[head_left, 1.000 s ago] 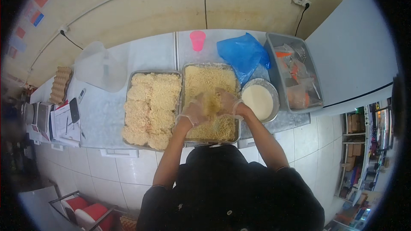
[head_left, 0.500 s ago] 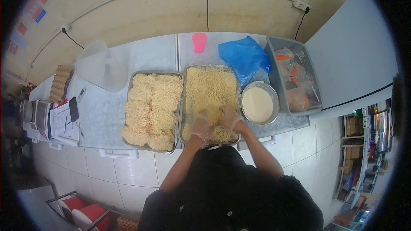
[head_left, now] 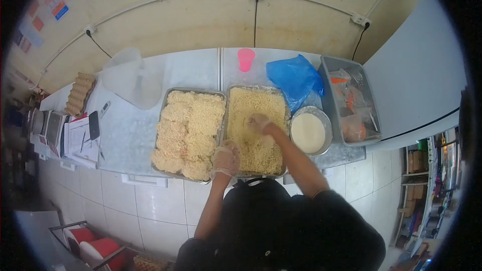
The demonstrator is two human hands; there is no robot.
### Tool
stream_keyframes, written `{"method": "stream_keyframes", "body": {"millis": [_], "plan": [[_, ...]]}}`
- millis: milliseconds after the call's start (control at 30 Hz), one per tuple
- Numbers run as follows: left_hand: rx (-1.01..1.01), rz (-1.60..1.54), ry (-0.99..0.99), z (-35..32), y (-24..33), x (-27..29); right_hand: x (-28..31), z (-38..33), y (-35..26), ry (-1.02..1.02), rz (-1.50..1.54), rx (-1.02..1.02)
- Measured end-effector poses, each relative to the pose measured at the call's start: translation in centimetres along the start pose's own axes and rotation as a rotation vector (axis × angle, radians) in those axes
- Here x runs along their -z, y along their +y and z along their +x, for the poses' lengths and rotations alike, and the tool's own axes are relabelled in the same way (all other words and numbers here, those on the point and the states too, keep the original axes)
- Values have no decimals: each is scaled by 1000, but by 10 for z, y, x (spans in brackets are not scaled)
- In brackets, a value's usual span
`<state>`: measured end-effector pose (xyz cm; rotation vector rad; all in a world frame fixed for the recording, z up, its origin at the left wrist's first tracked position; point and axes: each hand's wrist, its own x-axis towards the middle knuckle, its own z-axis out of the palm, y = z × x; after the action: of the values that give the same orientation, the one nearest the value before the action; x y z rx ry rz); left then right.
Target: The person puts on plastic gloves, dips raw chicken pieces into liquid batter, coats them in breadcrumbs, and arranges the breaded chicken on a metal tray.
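Note:
Two metal trays stand side by side on the table. The right tray [head_left: 286, 101] holds a layer of loose pale-yellow crumbs [head_left: 248, 101]. In it, my right hand [head_left: 260, 122], in a clear plastic glove, is closed with its fingers down in the crumbs. My left hand [head_left: 226, 160], gloved too, lies over the near ends of the adjoining tray rims; its fingers are too blurred to read. The left tray [head_left: 161, 101] is packed with rows of crumb-coated pieces [head_left: 188, 133]. A round metal bowl [head_left: 329, 129] of creamy white batter [head_left: 308, 133] sits right of the crumbs.
Behind stand a pink cup [head_left: 246, 59] and a crumpled blue plastic bag [head_left: 296, 76]. At right is a grey bin [head_left: 329, 105] with bagged items. Further left lie a translucent container [head_left: 131, 80], an egg carton [head_left: 80, 93], papers [head_left: 82, 140] and a phone [head_left: 94, 125].
My left hand has moved left, out of the crumbs to the tray rims. My right hand has shifted farther into the crumb tray. The whole view has moved slightly.

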<state>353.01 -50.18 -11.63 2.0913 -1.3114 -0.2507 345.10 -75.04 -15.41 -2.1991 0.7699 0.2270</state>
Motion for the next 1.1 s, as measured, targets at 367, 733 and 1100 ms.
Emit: {"method": "stream_keyframes", "body": {"millis": [367,733,1100], "plan": [[168,24,-145,0,13,21,41,8,-22,-313,-875,180],[-6,499,-496,30,9,-30,91,-93,-76,147,-438,216],[-37,103,-480,42,-7,-123,-54,-105,23,29,-268,-102]]}}
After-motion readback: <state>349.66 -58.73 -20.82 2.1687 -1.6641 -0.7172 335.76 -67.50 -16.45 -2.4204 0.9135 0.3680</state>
